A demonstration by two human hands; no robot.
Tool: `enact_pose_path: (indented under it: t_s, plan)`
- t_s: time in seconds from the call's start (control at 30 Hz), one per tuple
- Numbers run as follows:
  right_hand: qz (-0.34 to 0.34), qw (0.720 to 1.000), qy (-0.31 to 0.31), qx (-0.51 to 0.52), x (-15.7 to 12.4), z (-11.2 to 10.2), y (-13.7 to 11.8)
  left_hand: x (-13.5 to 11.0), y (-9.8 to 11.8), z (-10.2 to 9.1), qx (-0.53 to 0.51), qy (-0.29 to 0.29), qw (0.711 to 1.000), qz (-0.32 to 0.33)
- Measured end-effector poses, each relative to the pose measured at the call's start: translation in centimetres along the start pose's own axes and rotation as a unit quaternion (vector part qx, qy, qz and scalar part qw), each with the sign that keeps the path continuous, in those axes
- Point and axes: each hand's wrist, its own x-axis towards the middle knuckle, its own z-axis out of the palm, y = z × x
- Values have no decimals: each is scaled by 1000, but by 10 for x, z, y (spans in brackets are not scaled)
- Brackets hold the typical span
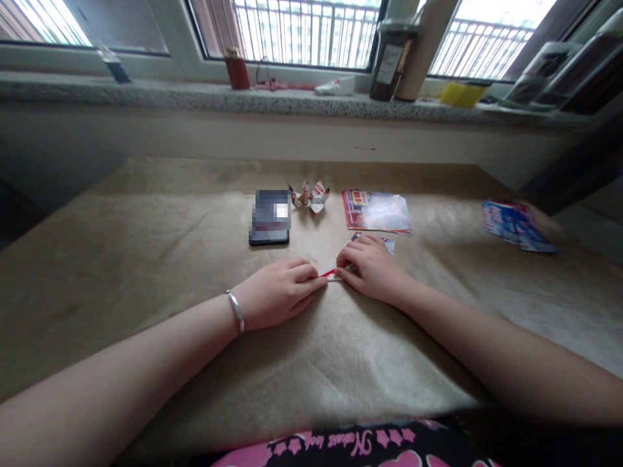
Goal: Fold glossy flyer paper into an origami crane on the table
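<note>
A small piece of folded paper point(331, 277), white with a red edge, lies on the table between my two hands. My left hand point(280, 292), with a silver bracelet at its wrist, has its fingers pressed together on the paper's left end. The curled fingers of my right hand point(372, 267) hold the paper from the other side and cover most of it. Patterned paper point(389, 245) shows just behind my right hand; whether it belongs to the same piece I cannot tell. Past my hands stand pointed folded paper figures point(317, 196), printed red and white.
A dark phone-like device point(270, 220), its screen blurred, lies left of the figures. Right of them is a stack of printed sheets point(377, 211). More blue printed papers point(516, 226) lie far right. A stone windowsill point(292, 98) holds jars and small items.
</note>
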Motion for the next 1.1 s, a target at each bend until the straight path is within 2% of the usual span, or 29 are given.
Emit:
enact_pose_path:
  t_s: [0.57, 1.1]
  plan:
    - [-21, 1000, 7, -12, 3, 1, 3, 2, 6, 0, 24, -8, 999, -29]
    - [-10, 1000, -2, 0, 2, 2, 4, 0, 4, -6, 21, -6, 999, -36]
